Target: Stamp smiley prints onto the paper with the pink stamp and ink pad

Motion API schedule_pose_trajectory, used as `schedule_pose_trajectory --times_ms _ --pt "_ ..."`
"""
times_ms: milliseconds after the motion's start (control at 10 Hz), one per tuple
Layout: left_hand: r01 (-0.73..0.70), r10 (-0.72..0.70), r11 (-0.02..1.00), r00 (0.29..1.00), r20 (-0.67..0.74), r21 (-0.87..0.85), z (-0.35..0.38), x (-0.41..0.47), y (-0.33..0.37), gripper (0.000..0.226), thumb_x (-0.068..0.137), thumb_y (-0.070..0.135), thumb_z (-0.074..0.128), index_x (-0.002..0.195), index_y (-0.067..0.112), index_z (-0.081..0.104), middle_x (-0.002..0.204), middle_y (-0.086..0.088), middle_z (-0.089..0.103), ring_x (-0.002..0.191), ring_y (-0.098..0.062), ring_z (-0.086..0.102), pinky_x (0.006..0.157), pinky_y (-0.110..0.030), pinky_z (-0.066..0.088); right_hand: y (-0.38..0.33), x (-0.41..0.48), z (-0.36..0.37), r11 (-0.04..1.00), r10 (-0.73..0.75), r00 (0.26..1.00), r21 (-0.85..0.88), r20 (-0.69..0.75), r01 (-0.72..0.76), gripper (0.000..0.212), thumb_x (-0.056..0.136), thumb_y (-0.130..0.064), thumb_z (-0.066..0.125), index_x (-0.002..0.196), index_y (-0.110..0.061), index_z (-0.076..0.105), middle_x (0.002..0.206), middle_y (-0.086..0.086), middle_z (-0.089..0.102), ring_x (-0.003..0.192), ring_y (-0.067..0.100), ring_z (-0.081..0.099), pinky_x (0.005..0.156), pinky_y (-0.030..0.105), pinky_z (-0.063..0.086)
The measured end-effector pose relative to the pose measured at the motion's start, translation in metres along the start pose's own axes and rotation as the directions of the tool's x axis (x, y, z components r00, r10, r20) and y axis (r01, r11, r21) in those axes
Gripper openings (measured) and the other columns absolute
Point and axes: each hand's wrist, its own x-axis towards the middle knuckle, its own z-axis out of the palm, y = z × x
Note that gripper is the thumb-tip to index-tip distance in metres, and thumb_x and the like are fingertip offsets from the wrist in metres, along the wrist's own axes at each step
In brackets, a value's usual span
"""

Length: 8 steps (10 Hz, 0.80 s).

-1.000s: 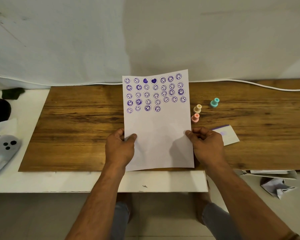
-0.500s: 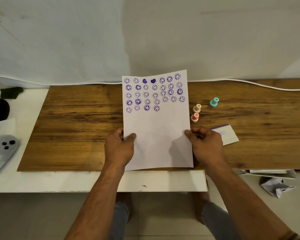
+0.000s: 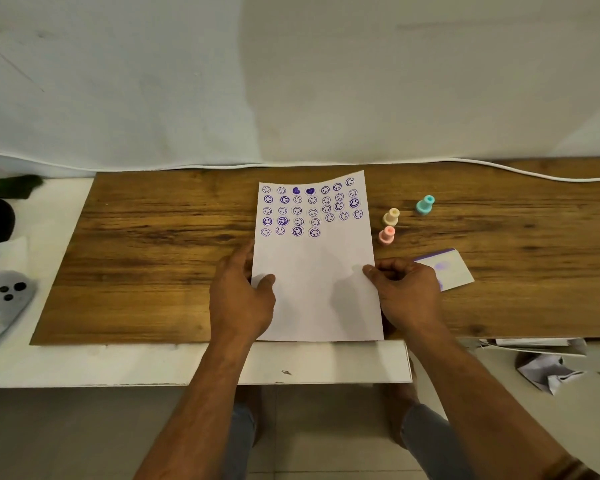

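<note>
While both hands grip the paper by its side edges, the sheet lies on the wooden board, its near edge at the board's front. The left hand pinches the left edge with the thumb on top and the fingers along and under the side. The right hand pinches the right edge the same way, thumb tip on the sheet. Against the frame a second ago, the paper sits much as it did, the far edge still curled up a little, and the hands' grips look unchanged; only the view has shifted slightly. Purple prints fill the top part of the sheet in five rows, two of them solid hearts. Just right of the paper stand the pink stamp and a cream stamp, with a teal stamp farther right. The ink pad lies beside the right hand, partly hidden by it.
</note>
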Motion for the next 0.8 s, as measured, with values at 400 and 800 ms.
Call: schedule_pose_trajectory --times_ms 400,800 --pt "-0.108 0.087 0.819 0.994 0.064 0.564 0.004 -0.008 -0.005 0.051 0.088 0.035 0.073 0.137 0.026 0.061 0.144 0.0 0.053 0.14 -0.029 0.035 0.109 -0.051 0.031 -0.016 -0.023 0.007 0.657 -0.657 0.753 -0.508 -0.024 0.557 0.059 0.099 -0.048 0.061 0.151 -0.021 0.049 0.152 0.007 0.054 0.141 0.031 0.045 0.11 0.049 0.039" --pt "-0.195 0.201 0.828 0.978 0.045 0.527 0.002 -0.006 0.0 0.058 0.096 0.039 0.063 0.149 0.022 0.049 0.155 -0.007 0.049 0.147 -0.03 0.035 0.12 -0.048 0.029 -0.014 -0.02 0.012 0.481 -0.646 0.748 -0.678 0.154 0.555 0.081 0.1 -0.074 0.023 0.165 -0.034 -0.005 0.175 0.001 -0.004 0.159 0.028 -0.008 0.124 0.064 0.001"
